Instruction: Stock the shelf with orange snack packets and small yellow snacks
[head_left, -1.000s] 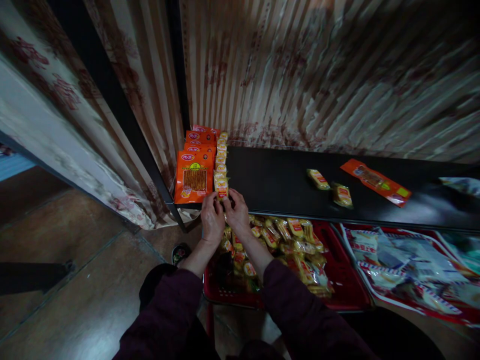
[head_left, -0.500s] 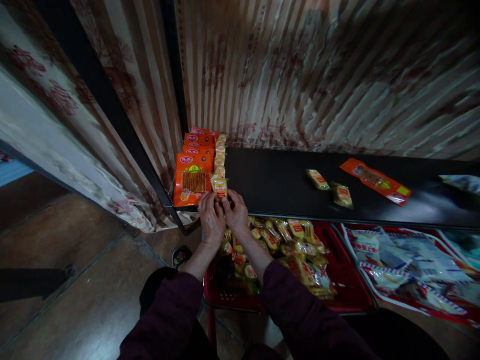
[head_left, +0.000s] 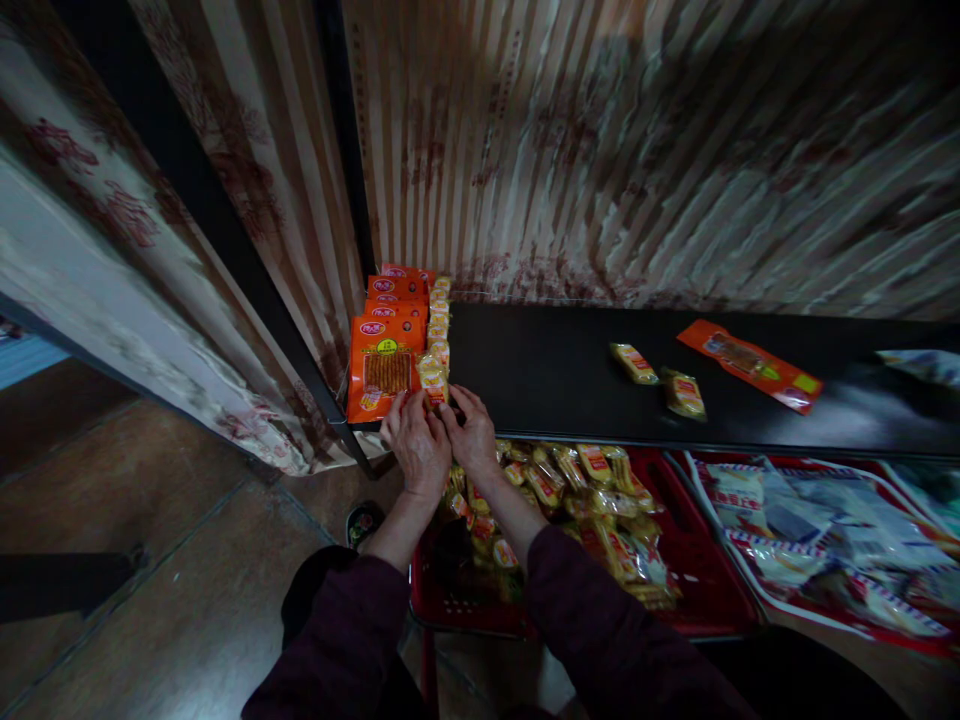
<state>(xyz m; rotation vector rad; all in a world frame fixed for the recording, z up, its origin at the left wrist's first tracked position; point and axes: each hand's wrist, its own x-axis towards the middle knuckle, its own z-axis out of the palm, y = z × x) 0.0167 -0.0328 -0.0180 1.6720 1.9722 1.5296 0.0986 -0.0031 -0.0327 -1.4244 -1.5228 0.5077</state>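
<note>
Both hands meet at the front edge of a black shelf [head_left: 540, 370], around a small yellow snack packet [head_left: 433, 380]. My left hand [head_left: 418, 450] has its fingers bent against the packet's lower left side. From the right, my right hand [head_left: 471, 430] closes its fingers on the same packet, whose lower end they hide. Behind it, a row of similar yellow packets [head_left: 439, 310] runs back to the curtain. Orange snack bags [head_left: 386, 372] stand one behind another just left of that row.
Below the shelf, a red basket [head_left: 705, 560] holds many yellow packets. Right of it sits another basket [head_left: 705, 500] of white-blue bags. Two loose yellow packets [head_left: 684, 394] and an orange pack [head_left: 750, 365] lie on the shelf. A dark post [head_left: 247, 260] rises at the left.
The held packet has shifted slightly left and down, closer to the orange bags. Both hands stay on it, the left fingers reaching a little further left. The view has tilted slightly.
</note>
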